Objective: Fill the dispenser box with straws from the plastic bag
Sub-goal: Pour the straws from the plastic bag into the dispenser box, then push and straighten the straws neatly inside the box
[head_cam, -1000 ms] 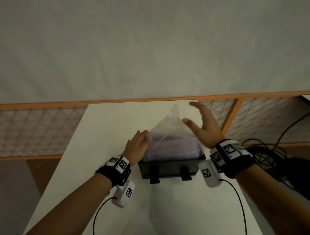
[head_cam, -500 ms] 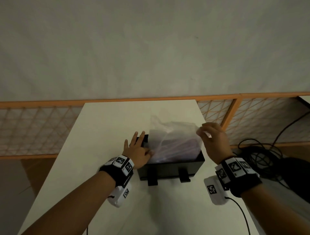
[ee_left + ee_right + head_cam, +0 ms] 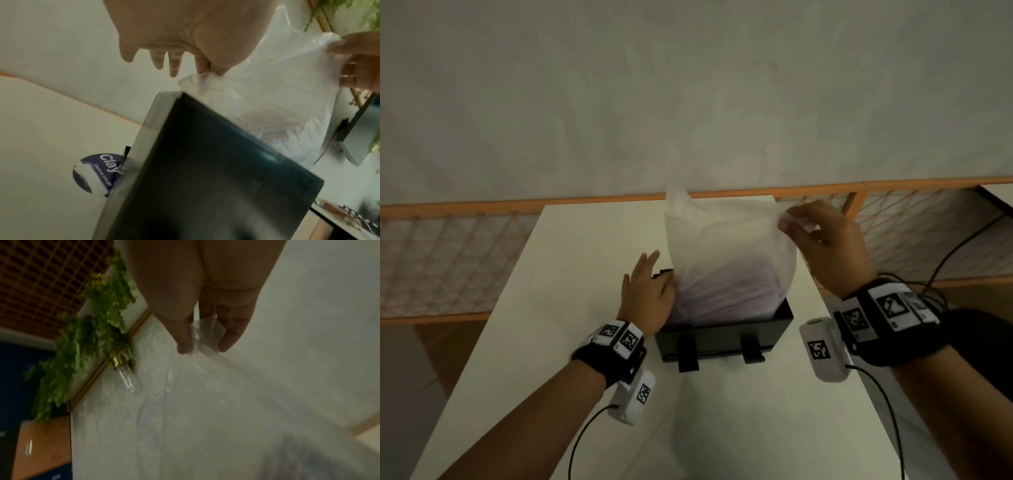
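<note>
One plastic bag [image 3: 726, 253] sat mouth-down in the one black dispenser box [image 3: 722, 337], its lower part inside the open top, film standing tall above the rim. Straws [image 3: 726, 291] showed as a pinkish bundle through the film, low in the bag, long axis running left-right along the box; count unreadable. Box stood mid-bench [image 3: 592, 274], two clips on its near face.

Right hand [image 3: 828, 246] had a pinch grip on the bag's upper right corner, thumb and fingers closed on film, stretched taut. Left hand [image 3: 647, 294] lay against the bag's lower left at the box's left rim; the left wrist view showed thumb and forefinger nipping a fold of film, other fingers loose.

So the bag's held corner was above the straws, the box below them: pulling up and clear looks like the way to leave the straws behind. Right hand is placed for the lift, left for holding the load down. Risk: straws riding up with the film.
</note>
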A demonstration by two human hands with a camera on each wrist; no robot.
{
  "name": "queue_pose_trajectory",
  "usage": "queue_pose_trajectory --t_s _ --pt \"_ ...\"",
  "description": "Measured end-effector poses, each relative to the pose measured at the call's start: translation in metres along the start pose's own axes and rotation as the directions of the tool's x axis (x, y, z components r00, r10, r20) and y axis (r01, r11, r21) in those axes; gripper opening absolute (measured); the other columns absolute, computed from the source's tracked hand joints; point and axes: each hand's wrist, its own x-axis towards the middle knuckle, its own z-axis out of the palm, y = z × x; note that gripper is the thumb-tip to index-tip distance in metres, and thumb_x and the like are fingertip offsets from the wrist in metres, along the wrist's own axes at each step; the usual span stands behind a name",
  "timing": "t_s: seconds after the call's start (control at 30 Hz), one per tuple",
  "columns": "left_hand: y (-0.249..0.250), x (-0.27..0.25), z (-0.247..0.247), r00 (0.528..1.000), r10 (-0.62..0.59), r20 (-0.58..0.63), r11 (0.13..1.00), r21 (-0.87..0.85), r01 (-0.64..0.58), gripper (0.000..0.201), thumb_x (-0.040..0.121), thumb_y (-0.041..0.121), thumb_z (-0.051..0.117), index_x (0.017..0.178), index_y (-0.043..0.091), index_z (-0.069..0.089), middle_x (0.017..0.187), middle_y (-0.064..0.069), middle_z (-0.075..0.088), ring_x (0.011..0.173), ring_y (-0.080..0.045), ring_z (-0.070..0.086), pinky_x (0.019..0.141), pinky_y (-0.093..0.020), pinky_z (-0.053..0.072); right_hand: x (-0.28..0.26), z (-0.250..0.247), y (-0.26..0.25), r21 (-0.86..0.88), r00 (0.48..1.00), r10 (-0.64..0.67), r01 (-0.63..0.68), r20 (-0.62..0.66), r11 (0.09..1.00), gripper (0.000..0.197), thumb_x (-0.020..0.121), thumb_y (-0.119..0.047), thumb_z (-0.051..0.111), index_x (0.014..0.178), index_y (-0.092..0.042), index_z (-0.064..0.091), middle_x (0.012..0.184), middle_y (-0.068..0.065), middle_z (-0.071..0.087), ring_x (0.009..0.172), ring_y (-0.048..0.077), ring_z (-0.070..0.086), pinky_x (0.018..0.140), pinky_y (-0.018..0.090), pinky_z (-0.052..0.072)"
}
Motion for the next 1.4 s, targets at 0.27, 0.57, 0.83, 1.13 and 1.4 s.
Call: queue_pose_trajectory --t_s 0.27,0.57,0.83,1.13,1.4 --pt "0.002 0.006 0.006 0.988 0.033 0.152 0.999 -0.037 -0.028 0.037 0.097 0.034 0.039 0.115 0.019 0.067 0.148 0.003 0.039 0.141 -0.023 0.029 0.117 -0.055 0.008 0.014 -0.013 -0.018 0.001 0.962 -0.27 0.271 0.049 0.963 0.015 0.084 -0.011 0.065 0.092 0.0 0.069 0.095 0.007 0.061 0.081 0.013 0.058 0.069 0.012 0.047" --pt "0.026 0.017 -0.011 0.996 0.083 0.018 0.943 -0.323 -0.073 0.028 0.092 0.017 0.051 0.076 0.001 0.067 0.09 -0.006 0.055 0.084 -0.024 0.059 0.081 -0.025 0.047 0.039 -0.015 -0.056 0.023 0.912 -0.41 0.41 0.01 0.912 0.015 0.086 -0.013 0.063 0.094 -0.002 0.07 0.098 0.013 0.065 0.085 0.014 0.06 0.071 0.022 0.052" --pt "0.054 0.029 -0.037 0.983 -0.073 0.166 0.569 -0.803 0.178 0.019 0.094 0.003 0.049 0.107 0.005 0.064 0.102 -0.01 0.068 0.088 -0.02 0.066 0.07 -0.024 0.059 0.034 0.007 -0.048 0.038 0.956 -0.079 0.071 0.282 0.997 0.019 0.087 -0.027 0.061 0.101 -0.015 0.058 0.117 0.002 0.049 0.121 0.02 0.046 0.101 0.03 0.04" --pt "0.078 0.03 -0.04 0.909 0.046 0.415 0.242 -0.887 0.393 0.06 0.079 0.023 0.07 0.132 0.011 0.046 0.114 -0.017 0.066 0.093 -0.025 0.068 0.077 -0.039 0.058 0.002 0.047 -0.029 0.092 0.855 0.183 -0.258 0.485 0.962 0.017 0.082 -0.021 0.066 0.068 -0.018 0.056 0.077 -0.001 0.063 0.075 0.015 0.059 0.077 0.031 0.048" --pt "0.087 0.016 -0.047 0.979 -0.023 0.202 0.48 -0.857 0.188 0.015 0.084 -0.001 0.058 0.086 0.011 0.067 0.114 -0.01 0.052 0.101 -0.019 0.057 0.088 -0.024 0.046 0.007 0.049 -0.032 0.242 0.84 0.209 -0.368 0.501 0.898 0.056 0.077 -0.028 0.072 0.125 -0.028 0.045 0.116 -0.005 0.059 0.105 0.012 0.059 0.085 0.033 0.052"
